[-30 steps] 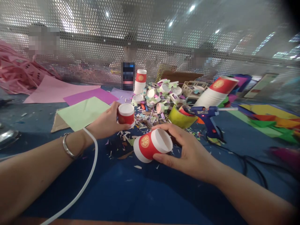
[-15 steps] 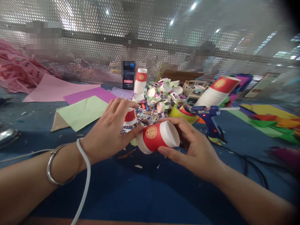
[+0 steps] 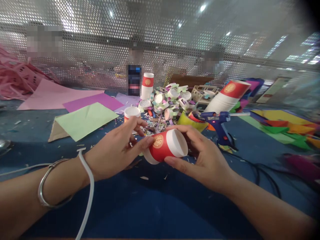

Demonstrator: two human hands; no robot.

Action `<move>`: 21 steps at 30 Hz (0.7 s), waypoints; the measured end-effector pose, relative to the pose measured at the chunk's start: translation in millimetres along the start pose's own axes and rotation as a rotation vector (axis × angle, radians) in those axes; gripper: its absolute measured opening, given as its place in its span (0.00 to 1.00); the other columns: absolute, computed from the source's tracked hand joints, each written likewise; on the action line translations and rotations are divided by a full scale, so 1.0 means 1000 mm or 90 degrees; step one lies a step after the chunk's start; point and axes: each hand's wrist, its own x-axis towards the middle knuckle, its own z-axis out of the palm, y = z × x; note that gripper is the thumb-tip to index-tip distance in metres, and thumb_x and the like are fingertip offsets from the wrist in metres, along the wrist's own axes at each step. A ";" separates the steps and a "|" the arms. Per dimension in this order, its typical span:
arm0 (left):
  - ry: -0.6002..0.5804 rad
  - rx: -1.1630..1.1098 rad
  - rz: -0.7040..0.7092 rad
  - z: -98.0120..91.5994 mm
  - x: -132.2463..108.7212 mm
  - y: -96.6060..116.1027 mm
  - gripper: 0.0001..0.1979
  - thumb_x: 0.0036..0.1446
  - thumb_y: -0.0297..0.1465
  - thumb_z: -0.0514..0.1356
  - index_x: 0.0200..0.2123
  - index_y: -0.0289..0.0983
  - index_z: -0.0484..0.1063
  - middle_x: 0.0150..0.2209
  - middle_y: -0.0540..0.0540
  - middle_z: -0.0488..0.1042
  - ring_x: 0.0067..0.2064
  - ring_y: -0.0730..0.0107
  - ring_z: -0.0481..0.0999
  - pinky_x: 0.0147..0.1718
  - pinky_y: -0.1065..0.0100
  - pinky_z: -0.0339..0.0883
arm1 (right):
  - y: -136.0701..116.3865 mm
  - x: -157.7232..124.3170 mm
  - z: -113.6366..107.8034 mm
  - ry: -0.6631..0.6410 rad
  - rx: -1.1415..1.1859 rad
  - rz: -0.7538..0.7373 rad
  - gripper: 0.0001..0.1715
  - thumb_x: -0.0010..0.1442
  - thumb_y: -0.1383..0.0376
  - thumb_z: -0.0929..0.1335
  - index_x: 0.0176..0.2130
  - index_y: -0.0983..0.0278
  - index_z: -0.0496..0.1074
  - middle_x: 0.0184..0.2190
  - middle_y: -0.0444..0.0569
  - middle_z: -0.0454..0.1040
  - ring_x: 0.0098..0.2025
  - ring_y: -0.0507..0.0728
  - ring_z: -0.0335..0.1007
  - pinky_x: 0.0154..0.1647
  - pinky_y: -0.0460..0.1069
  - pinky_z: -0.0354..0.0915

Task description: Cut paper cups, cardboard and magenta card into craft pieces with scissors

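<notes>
Item: red cup (image 3: pixel 165 148), held sideways by closed right hand (image 3: pixel 202 160); touched by left hand (image 3: pixel 116 151) thumb, fingers loosely spread. Behind red cup: short cup (image 3: pixel 132 112), scrap pile (image 3: pixel 170 100), glue gun (image 3: pixel 217 118).

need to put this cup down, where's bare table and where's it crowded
Barest patch: the blue table just in front of you, between the white cable and the black cord. A smaller strip lies left, this side of the green paper. Crowded: the scrap pile and glue gun beyond the cup in your right hand.
</notes>
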 end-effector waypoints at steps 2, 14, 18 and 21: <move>-0.046 -0.115 -0.050 0.002 0.001 -0.002 0.20 0.66 0.46 0.56 0.56 0.45 0.61 0.42 0.46 0.76 0.36 0.64 0.79 0.31 0.64 0.74 | 0.000 0.000 0.000 -0.001 -0.001 -0.002 0.33 0.55 0.55 0.76 0.56 0.55 0.66 0.49 0.51 0.75 0.40 0.60 0.77 0.36 0.53 0.75; -0.079 0.174 0.121 0.005 -0.006 0.008 0.30 0.56 0.48 0.65 0.57 0.42 0.65 0.55 0.41 0.70 0.55 0.53 0.72 0.52 0.54 0.69 | 0.000 0.000 0.005 -0.050 -0.025 -0.014 0.34 0.56 0.53 0.75 0.57 0.59 0.65 0.50 0.52 0.75 0.46 0.61 0.76 0.44 0.54 0.72; -0.105 0.161 0.099 0.005 -0.006 0.010 0.27 0.55 0.47 0.65 0.52 0.40 0.66 0.48 0.43 0.76 0.45 0.55 0.77 0.41 0.57 0.70 | -0.001 0.000 0.007 -0.074 -0.020 -0.030 0.34 0.56 0.54 0.75 0.57 0.59 0.65 0.52 0.51 0.73 0.50 0.61 0.73 0.48 0.54 0.71; -0.100 0.148 0.081 0.003 -0.005 0.013 0.27 0.51 0.44 0.67 0.50 0.39 0.67 0.46 0.45 0.76 0.42 0.58 0.76 0.40 0.59 0.69 | 0.001 0.001 0.007 -0.086 -0.008 -0.012 0.34 0.57 0.54 0.75 0.58 0.58 0.64 0.51 0.49 0.74 0.48 0.60 0.74 0.46 0.52 0.72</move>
